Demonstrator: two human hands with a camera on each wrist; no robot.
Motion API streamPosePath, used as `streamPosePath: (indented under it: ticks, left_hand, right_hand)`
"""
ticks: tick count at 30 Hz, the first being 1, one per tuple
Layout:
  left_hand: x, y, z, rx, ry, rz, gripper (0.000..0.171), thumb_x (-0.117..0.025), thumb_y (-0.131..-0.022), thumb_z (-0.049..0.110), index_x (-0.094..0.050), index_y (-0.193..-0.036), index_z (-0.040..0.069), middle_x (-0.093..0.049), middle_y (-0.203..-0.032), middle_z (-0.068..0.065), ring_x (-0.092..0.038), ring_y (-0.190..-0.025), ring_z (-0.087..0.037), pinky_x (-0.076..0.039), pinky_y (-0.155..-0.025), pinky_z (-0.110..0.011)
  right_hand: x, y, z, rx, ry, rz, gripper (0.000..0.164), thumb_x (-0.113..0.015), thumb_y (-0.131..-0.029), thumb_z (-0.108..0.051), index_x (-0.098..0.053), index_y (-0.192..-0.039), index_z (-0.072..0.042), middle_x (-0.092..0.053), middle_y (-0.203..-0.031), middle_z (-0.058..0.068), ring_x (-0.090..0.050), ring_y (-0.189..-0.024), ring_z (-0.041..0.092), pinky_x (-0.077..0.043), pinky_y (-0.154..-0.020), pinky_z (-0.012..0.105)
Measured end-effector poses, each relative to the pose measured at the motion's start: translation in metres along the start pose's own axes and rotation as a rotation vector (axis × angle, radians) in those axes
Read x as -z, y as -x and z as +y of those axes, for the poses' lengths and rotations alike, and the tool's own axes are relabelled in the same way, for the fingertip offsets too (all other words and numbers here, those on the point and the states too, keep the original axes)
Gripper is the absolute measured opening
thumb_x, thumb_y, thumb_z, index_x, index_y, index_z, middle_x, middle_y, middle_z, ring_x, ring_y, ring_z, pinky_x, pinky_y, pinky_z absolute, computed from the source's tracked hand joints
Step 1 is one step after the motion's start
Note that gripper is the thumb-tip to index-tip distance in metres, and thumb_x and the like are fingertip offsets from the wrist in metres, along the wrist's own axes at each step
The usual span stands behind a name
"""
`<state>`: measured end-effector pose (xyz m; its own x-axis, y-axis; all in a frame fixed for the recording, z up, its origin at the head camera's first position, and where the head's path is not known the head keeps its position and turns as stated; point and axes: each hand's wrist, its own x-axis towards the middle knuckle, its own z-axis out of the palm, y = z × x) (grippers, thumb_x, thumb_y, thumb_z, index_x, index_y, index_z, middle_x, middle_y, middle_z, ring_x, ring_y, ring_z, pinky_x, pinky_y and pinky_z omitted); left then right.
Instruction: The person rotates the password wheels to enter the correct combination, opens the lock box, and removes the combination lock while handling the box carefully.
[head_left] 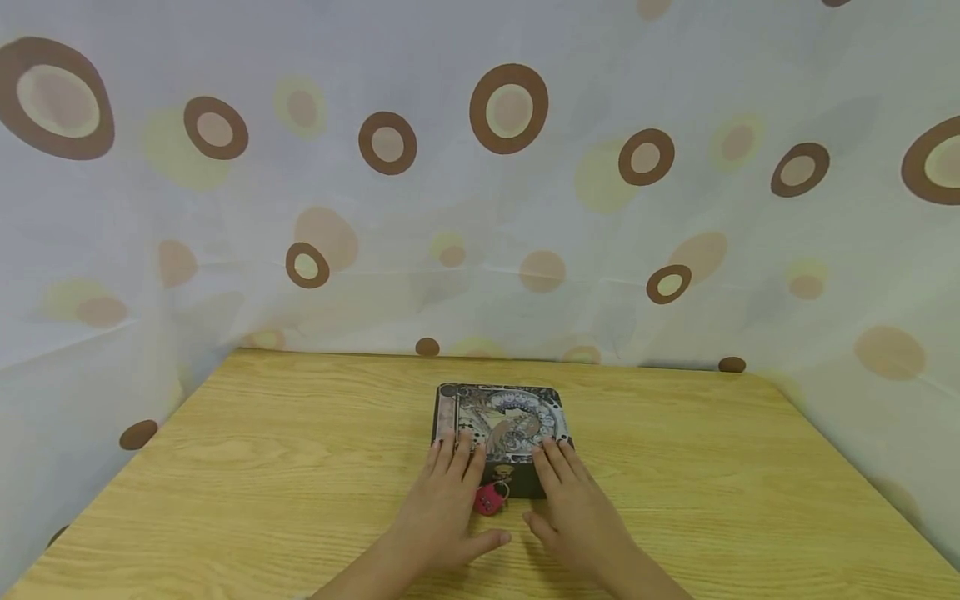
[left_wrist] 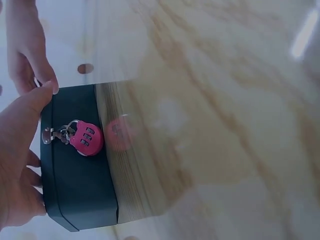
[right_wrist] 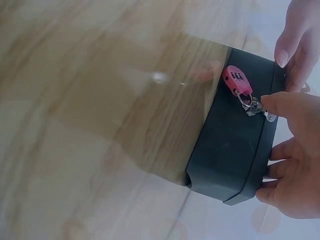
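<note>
A dark box (head_left: pixel 517 402) with an illustrated lid sits on the table. On its front is a metal clasp (left_wrist: pixel 48 135), from which a pink three-dial combination padlock (head_left: pixel 489 500) hangs. My left hand (head_left: pixel 444 504) rests its straight fingers on the lid's near left part, thumb spread out. Across from it, my right hand (head_left: pixel 583 512) lays its fingers on the near right part of the lid. Both wrist views show the box's dark front (right_wrist: pixel 225 145) and the padlock. In the right wrist view, the right thumb appears close to the clasp. Neither hand grips anything.
The wood-grain table (head_left: pixel 300 442) extends to both sides of the box. A pale curtain (head_left: pixel 450 192) with brown and yellow circles hangs behind it and along both sides. The table surface looks glossy and reflects the padlock in the wrist views.
</note>
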<state>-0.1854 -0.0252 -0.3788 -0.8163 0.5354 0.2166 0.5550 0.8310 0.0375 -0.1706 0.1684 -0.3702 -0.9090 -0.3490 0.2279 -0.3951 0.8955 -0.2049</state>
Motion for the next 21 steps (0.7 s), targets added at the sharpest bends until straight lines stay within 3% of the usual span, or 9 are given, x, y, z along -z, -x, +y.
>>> streamPosePath:
  ticks: [5, 13, 17, 21]
  left_hand:
    - [0.002, 0.004, 0.001, -0.045, 0.015, 0.061, 0.079, -0.053, -0.082, 0.063, -0.043, -0.137, 0.007, -0.035, -0.146, -0.020, -0.029, -0.137, -0.038, -0.033, -0.108, -0.048]
    - [0.003, 0.010, 0.005, -0.153, 0.051, 0.309, 0.055, -0.062, -0.083, 0.050, -0.061, -0.119, 0.008, -0.056, -0.128, -0.014, -0.051, -0.121, -0.029, -0.046, -0.097, -0.041]
    - [0.003, 0.013, 0.008, -0.149, 0.103, 0.357, 0.048, -0.064, -0.082, 0.045, -0.064, -0.111, 0.007, -0.060, -0.116, -0.008, -0.055, -0.109, -0.022, -0.049, -0.091, -0.037]
    - [0.000, 0.016, 0.009, -0.137, 0.116, 0.322, 0.046, -0.065, -0.083, 0.042, -0.065, -0.108, 0.004, -0.060, -0.106, -0.005, -0.056, -0.099, -0.017, -0.050, -0.086, -0.031]
  right_hand:
    - [0.004, 0.004, -0.004, -0.010, -0.057, 0.031, 0.060, -0.067, -0.083, -0.024, -0.046, -0.131, 0.006, -0.041, -0.140, 0.024, -0.034, -0.131, 0.042, -0.032, -0.105, 0.054]
    - [0.002, 0.014, -0.016, -0.009, -0.252, 0.262, 0.039, -0.068, -0.081, -0.010, -0.059, -0.117, 0.002, -0.057, -0.124, 0.015, -0.051, -0.116, 0.033, -0.045, -0.094, 0.050]
    - [0.004, 0.015, -0.022, -0.099, -0.422, 0.213, 0.034, -0.067, -0.082, -0.009, -0.061, -0.114, -0.001, -0.060, -0.119, 0.013, -0.055, -0.111, 0.032, -0.046, -0.091, 0.049]
    - [0.003, 0.015, -0.023, -0.212, -0.616, 0.100, 0.032, -0.064, -0.084, -0.010, -0.060, -0.114, 0.001, -0.062, -0.117, 0.015, -0.058, -0.106, 0.033, -0.049, -0.087, 0.046]
